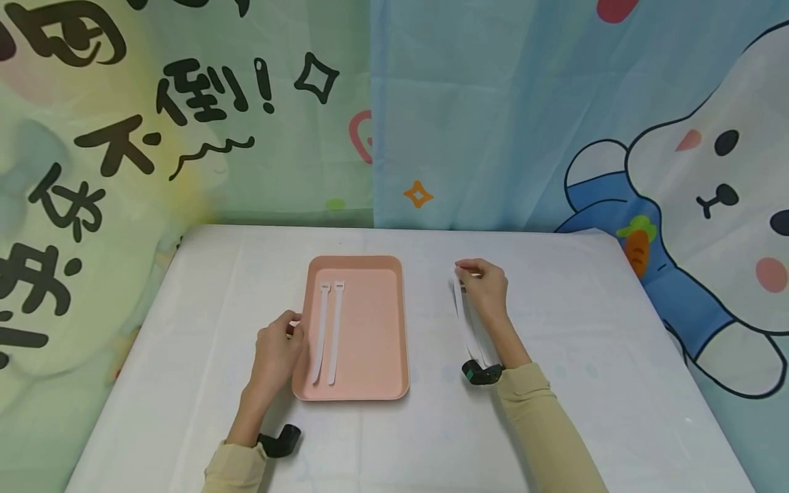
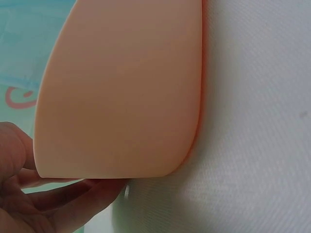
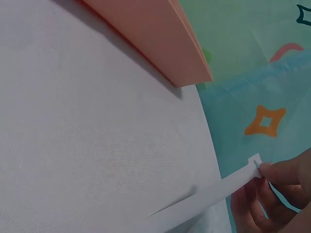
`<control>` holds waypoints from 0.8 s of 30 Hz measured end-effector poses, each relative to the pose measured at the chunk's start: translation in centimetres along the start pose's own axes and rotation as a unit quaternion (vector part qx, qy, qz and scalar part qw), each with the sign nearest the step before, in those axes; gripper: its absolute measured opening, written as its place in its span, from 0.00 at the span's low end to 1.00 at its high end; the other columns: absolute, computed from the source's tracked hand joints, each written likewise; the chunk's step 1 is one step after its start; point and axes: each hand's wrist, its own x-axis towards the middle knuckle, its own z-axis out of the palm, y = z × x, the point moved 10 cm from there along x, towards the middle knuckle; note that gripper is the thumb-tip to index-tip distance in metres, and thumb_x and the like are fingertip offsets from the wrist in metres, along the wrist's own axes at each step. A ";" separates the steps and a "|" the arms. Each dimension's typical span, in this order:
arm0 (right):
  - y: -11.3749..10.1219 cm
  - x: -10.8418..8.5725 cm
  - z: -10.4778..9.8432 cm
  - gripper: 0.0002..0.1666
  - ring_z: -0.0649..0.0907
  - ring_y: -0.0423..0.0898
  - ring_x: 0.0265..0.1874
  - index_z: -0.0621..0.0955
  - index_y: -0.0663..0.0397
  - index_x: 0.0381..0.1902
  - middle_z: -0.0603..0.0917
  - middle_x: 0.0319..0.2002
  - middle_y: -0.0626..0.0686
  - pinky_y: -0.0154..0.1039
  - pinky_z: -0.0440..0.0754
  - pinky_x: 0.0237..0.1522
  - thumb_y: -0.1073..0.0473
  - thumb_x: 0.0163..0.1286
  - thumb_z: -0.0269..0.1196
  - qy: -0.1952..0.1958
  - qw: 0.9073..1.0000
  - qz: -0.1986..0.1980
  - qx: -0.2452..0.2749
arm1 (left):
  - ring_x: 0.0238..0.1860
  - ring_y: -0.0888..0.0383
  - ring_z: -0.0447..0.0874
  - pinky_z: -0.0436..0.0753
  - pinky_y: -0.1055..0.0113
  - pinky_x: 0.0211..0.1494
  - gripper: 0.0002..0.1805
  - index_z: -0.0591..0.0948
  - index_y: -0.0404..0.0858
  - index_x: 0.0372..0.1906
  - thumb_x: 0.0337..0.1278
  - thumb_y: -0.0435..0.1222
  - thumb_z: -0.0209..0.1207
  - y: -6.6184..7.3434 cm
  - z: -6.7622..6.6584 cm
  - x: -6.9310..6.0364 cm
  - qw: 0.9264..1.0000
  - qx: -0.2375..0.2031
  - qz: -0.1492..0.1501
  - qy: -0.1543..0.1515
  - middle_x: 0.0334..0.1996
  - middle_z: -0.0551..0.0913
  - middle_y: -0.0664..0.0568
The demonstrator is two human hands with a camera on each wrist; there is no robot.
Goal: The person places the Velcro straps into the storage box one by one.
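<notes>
Tray (image 1: 372,342), pink, sits on bench (image 1: 431,445) carrying two slot-headed white strips (image 1: 335,335), left hand (image 1: 277,349) touching its left edge, probably steadying it, grip unclear, while right hand (image 1: 485,287) pinches another strip (image 3: 209,198) right of it by one end, likely keeping its length free.

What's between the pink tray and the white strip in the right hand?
Just bare white cloth, in the head view, between the tray and the strip the right hand pinches.
</notes>
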 end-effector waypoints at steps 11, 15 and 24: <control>-1.5 -0.2 -0.1 0.12 0.86 0.54 0.38 0.87 0.61 0.50 0.88 0.47 0.62 0.29 0.84 0.32 0.61 0.74 0.63 -0.011 1.000 -0.007 0.020 | 0.20 0.57 0.77 0.74 0.67 0.22 0.15 0.82 0.27 0.54 0.68 0.28 0.54 0.1 0.0 0.0 1.000 0.000 0.005 0.001 0.30 0.86 0.38; -2.2 -0.3 0.1 0.12 0.87 0.55 0.38 0.87 0.62 0.51 0.88 0.47 0.62 0.31 0.85 0.31 0.62 0.74 0.64 -0.022 0.999 -0.014 0.046 | 0.19 0.57 0.77 0.74 0.67 0.22 0.15 0.82 0.27 0.54 0.68 0.28 0.54 0.1 -0.1 0.0 1.000 -0.001 0.005 0.002 0.31 0.86 0.38; -4.1 -0.9 1.4 0.15 0.85 0.47 0.33 0.85 0.63 0.53 0.87 0.47 0.63 0.33 0.87 0.32 0.60 0.75 0.64 -0.070 0.994 -0.011 0.086 | 0.20 0.57 0.77 0.74 0.67 0.23 0.15 0.83 0.28 0.54 0.69 0.29 0.54 0.0 0.0 0.0 1.000 -0.002 -0.001 0.002 0.31 0.86 0.38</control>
